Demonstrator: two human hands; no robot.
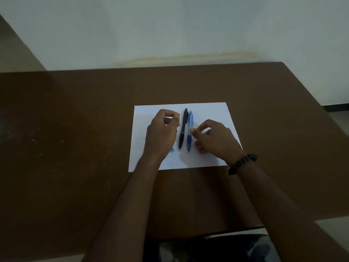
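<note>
A black pen (183, 129) and a blue pen (190, 132) lie side by side, tips toward me, on a white sheet of paper (211, 114). My left hand (162, 133) hovers just left of the black pen with its fingers curled and index tip near the thumb; I see nothing in it. A small teal shape (171, 150) peeks out from under its wrist. My right hand (213, 138), a black bead bracelet (242, 163) on its wrist, sits right of the blue pen with curled fingers. Its thumb tip is at the pen's side.
The paper lies on a brown table (75, 138) whose far edge meets a pale wall (170, 31). The table's right corner and near edge are in view, with my lap below the near edge.
</note>
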